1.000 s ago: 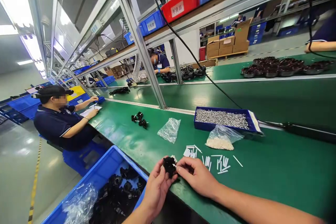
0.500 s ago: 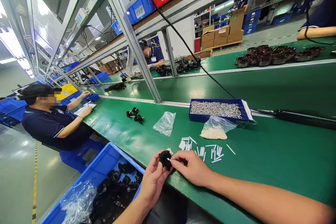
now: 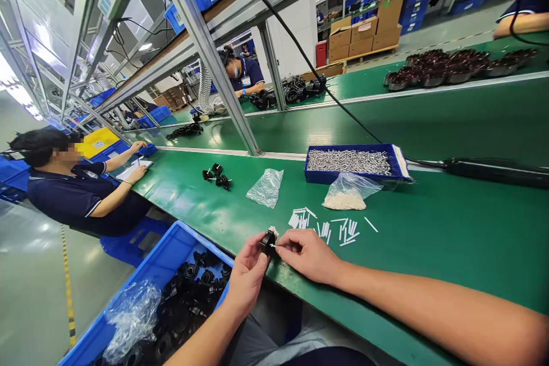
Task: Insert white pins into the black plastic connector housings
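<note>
- Here, low and centre, the wearer's bare left hand (image 3: 246,277) reaches up and rightward from the bottom edge, thumb on the near side and fingers behind, closed around a small, rounded black part (image 3: 267,243).
- The bare right hand (image 3: 306,254) comes in from the lower right, its forearm slanting across the green tabletop (image 3: 429,223), back of the hand upward, fingers curled leftward.
- Its thumb and forefinger are pinched together on a thin white pin (image 3: 273,246), held at the black part's face; how deep the pin sits cannot be told.
- The black part is above the table's near edge, beside a cluster of tiny white rings (image 3: 273,231).
- Just beyond the right hand lie loose, slim white rods (image 3: 325,232).
- Left of the left hand, a large blue plastic bin (image 3: 189,233) holds more black parts (image 3: 184,297).
</note>
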{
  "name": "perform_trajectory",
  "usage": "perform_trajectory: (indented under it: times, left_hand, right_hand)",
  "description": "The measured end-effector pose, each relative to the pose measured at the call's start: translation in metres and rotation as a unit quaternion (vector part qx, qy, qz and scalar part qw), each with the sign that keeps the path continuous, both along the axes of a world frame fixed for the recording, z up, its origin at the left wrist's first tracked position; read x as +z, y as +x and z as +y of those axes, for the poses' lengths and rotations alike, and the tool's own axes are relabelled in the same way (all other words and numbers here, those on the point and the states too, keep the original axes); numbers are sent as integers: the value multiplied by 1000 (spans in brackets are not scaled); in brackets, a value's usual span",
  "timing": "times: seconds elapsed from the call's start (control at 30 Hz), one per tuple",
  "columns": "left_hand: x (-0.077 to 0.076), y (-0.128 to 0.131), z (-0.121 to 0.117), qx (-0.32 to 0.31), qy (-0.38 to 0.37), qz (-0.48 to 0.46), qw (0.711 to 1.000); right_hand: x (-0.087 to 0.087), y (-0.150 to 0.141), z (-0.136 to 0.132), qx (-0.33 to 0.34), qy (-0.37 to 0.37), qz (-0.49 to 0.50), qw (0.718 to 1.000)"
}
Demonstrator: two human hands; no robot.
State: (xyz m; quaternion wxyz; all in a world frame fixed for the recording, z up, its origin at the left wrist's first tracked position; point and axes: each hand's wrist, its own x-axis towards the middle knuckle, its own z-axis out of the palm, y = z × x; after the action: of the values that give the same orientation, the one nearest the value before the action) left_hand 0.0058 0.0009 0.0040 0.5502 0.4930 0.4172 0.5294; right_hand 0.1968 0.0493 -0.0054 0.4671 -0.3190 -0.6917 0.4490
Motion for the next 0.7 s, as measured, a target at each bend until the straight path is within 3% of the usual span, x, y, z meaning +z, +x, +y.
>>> perform_trajectory:
  times: [0.3, 0.57, 0.7]
  left_hand:
    - [3, -3, -5, 30, 29, 111, 993]
    - [5, -4, -7, 18, 18, 115, 993]
    - [13, -4, 3, 36, -23, 40, 998]
  right_hand:
    - [-4, 3, -2, 30, 19, -8, 999]
    - [-4, -1, -8, 38, -29, 8, 999]
    - [-6, -8, -6, 49, -86, 41, 994]
